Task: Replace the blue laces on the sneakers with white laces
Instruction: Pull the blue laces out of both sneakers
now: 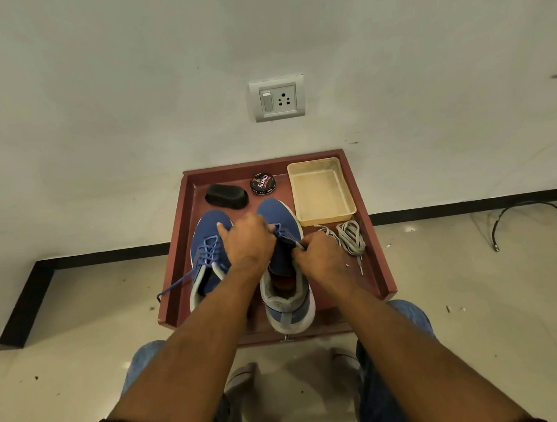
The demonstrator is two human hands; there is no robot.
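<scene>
Two blue sneakers stand side by side, toes away from me, on a reddish-brown tray [376,263]. The left sneaker [208,257] is fully laced with a blue lace [180,280] whose loose end trails over the tray's left rim. My left hand [248,242] rests over the right sneaker [287,295], fingers curled at its blue lace [280,232]. My right hand [319,257] pinches that lace's end by the eyelets. The white laces [349,237] lie bundled on the tray, right of the shoes.
At the tray's back sit a black brush [226,196], a round polish tin [262,183] and a yellowish plastic tub [321,190]. The tray stands on a tiled floor against a white wall. My knees are below it. A black cable [512,216] lies at the right.
</scene>
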